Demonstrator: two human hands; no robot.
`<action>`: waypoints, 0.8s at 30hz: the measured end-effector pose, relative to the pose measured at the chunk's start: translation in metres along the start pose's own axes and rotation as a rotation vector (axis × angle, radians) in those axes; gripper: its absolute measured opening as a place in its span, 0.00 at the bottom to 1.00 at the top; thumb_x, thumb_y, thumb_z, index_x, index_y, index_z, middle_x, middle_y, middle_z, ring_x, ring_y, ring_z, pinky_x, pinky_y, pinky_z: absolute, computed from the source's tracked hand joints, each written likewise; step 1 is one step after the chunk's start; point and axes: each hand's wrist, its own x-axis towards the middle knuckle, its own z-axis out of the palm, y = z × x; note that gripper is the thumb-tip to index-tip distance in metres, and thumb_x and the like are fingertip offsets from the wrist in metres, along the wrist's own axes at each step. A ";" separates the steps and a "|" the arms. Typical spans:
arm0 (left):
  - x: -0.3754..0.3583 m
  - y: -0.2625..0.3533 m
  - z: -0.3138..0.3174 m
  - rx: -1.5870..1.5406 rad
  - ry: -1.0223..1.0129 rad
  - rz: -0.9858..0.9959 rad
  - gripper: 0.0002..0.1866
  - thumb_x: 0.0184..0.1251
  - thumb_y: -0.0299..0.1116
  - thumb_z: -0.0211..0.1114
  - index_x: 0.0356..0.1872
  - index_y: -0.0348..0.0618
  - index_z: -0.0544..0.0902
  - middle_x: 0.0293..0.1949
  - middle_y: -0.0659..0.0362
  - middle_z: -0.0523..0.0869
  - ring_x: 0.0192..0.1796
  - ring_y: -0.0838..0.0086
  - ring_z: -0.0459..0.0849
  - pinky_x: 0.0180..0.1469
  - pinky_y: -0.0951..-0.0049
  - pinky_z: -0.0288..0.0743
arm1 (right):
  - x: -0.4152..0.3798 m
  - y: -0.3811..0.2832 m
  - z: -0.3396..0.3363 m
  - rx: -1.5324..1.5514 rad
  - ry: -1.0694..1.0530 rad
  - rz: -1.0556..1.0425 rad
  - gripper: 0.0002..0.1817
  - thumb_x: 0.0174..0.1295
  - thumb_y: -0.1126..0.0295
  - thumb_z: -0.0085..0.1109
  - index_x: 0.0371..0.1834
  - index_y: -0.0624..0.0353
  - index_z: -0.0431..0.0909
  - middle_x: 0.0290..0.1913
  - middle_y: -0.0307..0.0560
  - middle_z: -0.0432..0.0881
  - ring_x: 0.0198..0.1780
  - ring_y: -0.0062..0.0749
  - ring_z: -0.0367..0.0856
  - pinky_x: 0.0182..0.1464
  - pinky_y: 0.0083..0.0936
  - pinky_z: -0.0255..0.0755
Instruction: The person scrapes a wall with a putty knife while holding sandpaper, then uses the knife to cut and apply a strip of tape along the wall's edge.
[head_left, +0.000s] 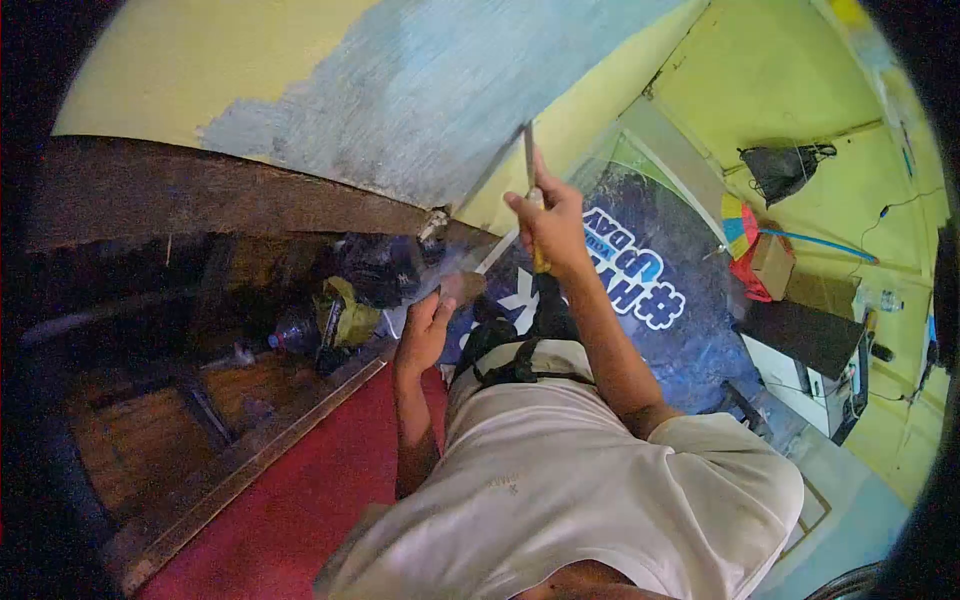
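My right hand [556, 218] is wrapped round the handle of a scraper-like tool [530, 150]. Its thin metal blade, seen nearly edge-on, points up against the painted panel [430, 90]; the yellowish handle end sticks out below my fist. A grey-blue patch covers part of the yellow panel. Lower and to the left, my left hand [425, 328] is closed on a flat brown piece [462, 286], whose exact kind I cannot make out. A narrow pale strip [497, 252] extends up from that piece, toward the panel's lower corner.
A dark wooden beam [160, 195] runs along the panel's lower edge. Below left are cluttered items, including a plastic bottle [290, 335]. On the right, a black bag [785, 170] hangs on the yellow-green wall, above cardboard boxes [772, 265] and a white-and-black cabinet [800, 350].
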 end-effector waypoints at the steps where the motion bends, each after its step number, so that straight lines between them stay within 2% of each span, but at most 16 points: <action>1: -0.001 -0.005 0.001 -0.011 0.011 0.018 0.18 0.80 0.34 0.55 0.61 0.34 0.79 0.48 0.52 0.88 0.47 0.73 0.81 0.55 0.69 0.73 | 0.009 0.002 -0.007 0.007 0.001 0.009 0.41 0.62 0.79 0.66 0.80 0.52 0.62 0.24 0.34 0.77 0.15 0.17 0.67 0.17 0.21 0.64; 4: -0.006 0.005 -0.002 -0.008 -0.013 -0.054 0.17 0.80 0.34 0.55 0.61 0.34 0.80 0.48 0.51 0.88 0.48 0.72 0.82 0.55 0.68 0.73 | 0.004 0.001 -0.005 0.051 -0.006 0.008 0.41 0.62 0.79 0.66 0.80 0.52 0.62 0.22 0.34 0.76 0.14 0.17 0.67 0.17 0.21 0.64; 5: -0.006 -0.001 0.000 -0.010 -0.005 -0.022 0.17 0.79 0.34 0.55 0.60 0.34 0.80 0.48 0.51 0.88 0.48 0.72 0.82 0.55 0.68 0.73 | -0.001 -0.004 -0.003 0.053 -0.015 0.038 0.42 0.62 0.78 0.66 0.81 0.51 0.61 0.20 0.32 0.73 0.14 0.17 0.66 0.17 0.20 0.63; 7: -0.003 -0.013 0.001 -0.009 0.019 0.045 0.17 0.79 0.33 0.56 0.59 0.34 0.80 0.47 0.52 0.88 0.48 0.72 0.82 0.55 0.68 0.74 | 0.013 0.002 -0.008 0.011 -0.010 -0.031 0.41 0.62 0.79 0.66 0.80 0.51 0.62 0.20 0.32 0.74 0.14 0.17 0.66 0.17 0.20 0.63; 12: -0.005 -0.014 0.003 -0.078 -0.038 -0.045 0.16 0.79 0.33 0.55 0.58 0.34 0.81 0.47 0.54 0.88 0.49 0.73 0.81 0.55 0.68 0.73 | -0.001 -0.011 -0.009 0.008 -0.018 0.025 0.41 0.61 0.81 0.66 0.80 0.53 0.62 0.21 0.33 0.75 0.14 0.16 0.66 0.17 0.20 0.64; 13: -0.002 -0.011 0.001 -0.096 -0.042 -0.068 0.15 0.79 0.33 0.55 0.58 0.35 0.81 0.47 0.54 0.88 0.49 0.73 0.81 0.55 0.68 0.73 | 0.000 -0.003 -0.005 0.027 -0.035 -0.039 0.41 0.62 0.80 0.66 0.80 0.56 0.62 0.20 0.33 0.74 0.15 0.17 0.66 0.17 0.20 0.63; 16: -0.004 0.012 -0.001 -0.039 -0.012 -0.037 0.16 0.80 0.33 0.54 0.58 0.34 0.81 0.47 0.54 0.87 0.48 0.74 0.80 0.54 0.69 0.73 | 0.025 0.006 -0.017 0.026 0.053 -0.033 0.39 0.62 0.80 0.65 0.79 0.57 0.64 0.22 0.34 0.76 0.15 0.17 0.67 0.17 0.21 0.64; 19: -0.001 -0.006 0.002 -0.039 -0.021 0.030 0.17 0.81 0.33 0.53 0.60 0.34 0.80 0.48 0.53 0.87 0.49 0.75 0.80 0.55 0.70 0.73 | 0.008 0.003 -0.013 0.041 -0.019 -0.011 0.41 0.62 0.81 0.65 0.80 0.54 0.62 0.20 0.33 0.74 0.14 0.17 0.66 0.17 0.21 0.62; 22: 0.003 -0.018 0.004 -0.025 0.015 0.036 0.19 0.80 0.40 0.58 0.58 0.34 0.82 0.51 0.55 0.89 0.50 0.74 0.83 0.56 0.68 0.75 | 0.011 0.001 -0.014 0.026 -0.043 0.017 0.41 0.62 0.80 0.66 0.80 0.51 0.63 0.20 0.33 0.74 0.14 0.17 0.65 0.17 0.21 0.62; 24: -0.001 -0.007 0.002 0.009 0.008 -0.034 0.18 0.79 0.40 0.58 0.53 0.34 0.83 0.45 0.57 0.89 0.46 0.74 0.81 0.53 0.67 0.74 | 0.022 0.005 -0.023 0.053 -0.016 -0.006 0.41 0.61 0.80 0.66 0.79 0.51 0.64 0.20 0.33 0.75 0.14 0.16 0.66 0.17 0.21 0.62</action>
